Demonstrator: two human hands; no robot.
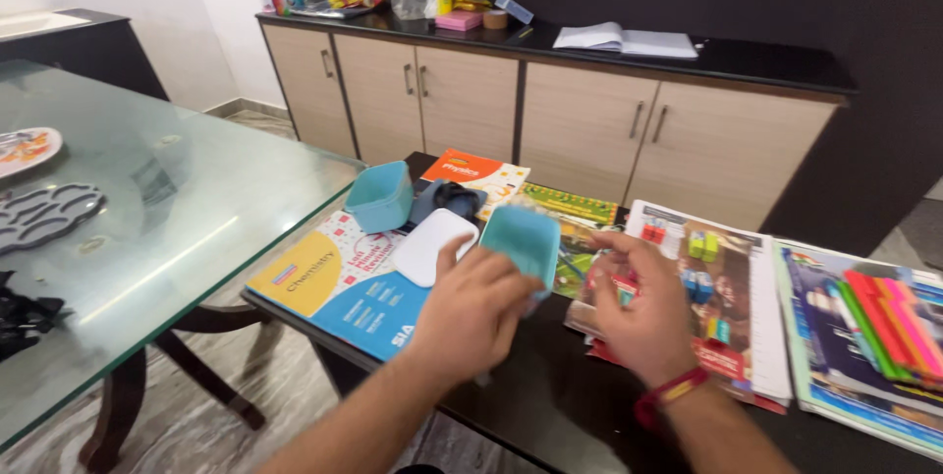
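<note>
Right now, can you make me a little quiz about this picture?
1. True or false: the left hand holds a teal container.
2. Which lies beside the white lid? A) another teal container B) a red cup
3. What is on the right hand's wrist?

Key: 1 true. 2 A. 3 a red band.

The small teal plastic box [521, 241] looks smooth and matt. The glossy paper book covers [344, 282] lie on a dark polished worktop [550, 400]. The glass tabletop [167, 209] shines.
</note>
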